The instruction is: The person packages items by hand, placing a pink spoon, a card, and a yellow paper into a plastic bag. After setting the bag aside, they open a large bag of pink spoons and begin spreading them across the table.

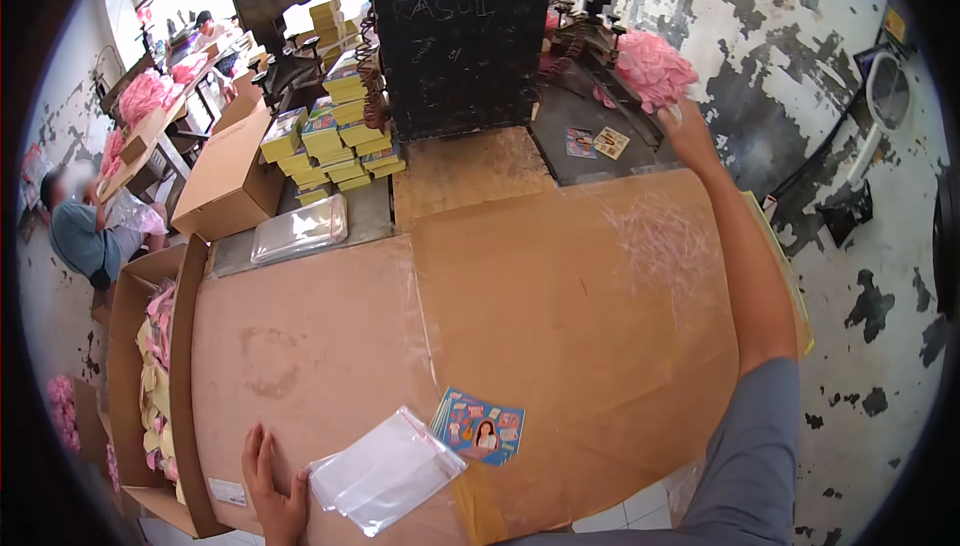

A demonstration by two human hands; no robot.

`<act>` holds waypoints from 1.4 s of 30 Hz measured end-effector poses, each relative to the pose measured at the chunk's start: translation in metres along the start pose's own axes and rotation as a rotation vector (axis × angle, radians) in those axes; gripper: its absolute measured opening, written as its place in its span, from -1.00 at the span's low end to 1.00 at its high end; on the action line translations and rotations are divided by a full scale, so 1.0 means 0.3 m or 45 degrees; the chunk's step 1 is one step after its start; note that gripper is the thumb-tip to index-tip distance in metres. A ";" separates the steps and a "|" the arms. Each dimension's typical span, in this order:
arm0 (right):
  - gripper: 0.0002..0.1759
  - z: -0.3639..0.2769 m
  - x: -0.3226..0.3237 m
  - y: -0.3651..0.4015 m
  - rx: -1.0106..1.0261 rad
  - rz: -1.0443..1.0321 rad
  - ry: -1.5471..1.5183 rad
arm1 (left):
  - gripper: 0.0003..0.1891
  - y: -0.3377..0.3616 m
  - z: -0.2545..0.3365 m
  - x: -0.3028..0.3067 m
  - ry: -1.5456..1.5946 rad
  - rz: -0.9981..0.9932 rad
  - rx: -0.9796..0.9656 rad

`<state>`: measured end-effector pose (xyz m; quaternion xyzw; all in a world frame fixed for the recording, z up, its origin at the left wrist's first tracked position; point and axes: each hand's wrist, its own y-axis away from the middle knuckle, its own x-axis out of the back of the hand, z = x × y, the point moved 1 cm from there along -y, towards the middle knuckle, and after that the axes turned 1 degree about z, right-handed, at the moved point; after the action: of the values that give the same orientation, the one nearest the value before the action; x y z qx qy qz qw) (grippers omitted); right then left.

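Note:
My left hand (pixel 276 486) lies on the cardboard-covered table with its fingers apart, beside a stack of clear plastic sleeves (pixel 385 471). Against the right edge of the sleeves sits a fanned stack of blue printed cards (pixel 482 426) with a figure and small pictures on them. My right arm is stretched far forward, and my right hand (pixel 686 131) is at the lower edge of a heap of pink, petal-like pieces (pixel 652 68). The fingers of that hand are mostly hidden at the heap.
Stacks of yellow-edged card packs (pixel 335 131) stand at the back beside a cardboard box (pixel 230 168). A clear plastic case (pixel 300 229) lies before them. An open carton (pixel 182 386) holds pink and yellow pieces. A black panel (pixel 455 46) rises centrally. A person (pixel 85 226) sits at left.

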<state>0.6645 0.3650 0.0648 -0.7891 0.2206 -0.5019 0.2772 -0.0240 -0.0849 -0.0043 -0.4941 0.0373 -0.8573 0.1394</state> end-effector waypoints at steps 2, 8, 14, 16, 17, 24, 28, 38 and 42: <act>-0.45 0.088 -0.115 -0.157 -0.038 -0.021 -0.001 | -0.32 -0.003 -0.027 0.015 -0.107 -0.089 -0.058; -0.50 0.304 -0.408 -0.523 0.008 -0.197 0.248 | -0.33 -0.020 -0.027 0.003 -0.057 -0.121 -0.045; -0.57 0.415 -0.524 -0.638 -0.114 -0.104 0.162 | -0.34 -0.027 -0.036 -0.012 0.097 -0.079 -0.009; -0.57 0.382 -0.506 -0.603 -0.189 -0.171 0.073 | -0.35 -0.030 -0.037 -0.014 0.105 -0.079 -0.003; -0.56 0.390 -0.499 -0.587 -0.189 -0.105 0.115 | -0.35 -0.030 -0.035 -0.012 0.089 -0.089 0.008; -0.59 0.391 -0.380 -0.501 -0.442 0.280 0.204 | -0.34 -0.034 -0.020 -0.010 0.058 -0.027 0.020; -0.81 0.570 -0.280 -0.514 -0.315 0.471 0.406 | -0.33 -0.052 0.013 0.017 -0.104 -0.043 -0.019; -0.64 0.000 0.549 -0.482 0.135 0.592 0.092 | -0.29 -0.031 -0.004 0.009 -0.117 -0.012 -0.034; -0.67 -0.464 0.654 -0.212 0.296 0.221 -0.329 | -0.21 -0.012 -0.019 -0.002 0.003 0.050 -0.043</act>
<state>0.6199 0.2599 0.2858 -0.7877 0.1909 -0.3926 0.4346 -0.0294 -0.0816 -0.0069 -0.4944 0.0617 -0.8543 0.1478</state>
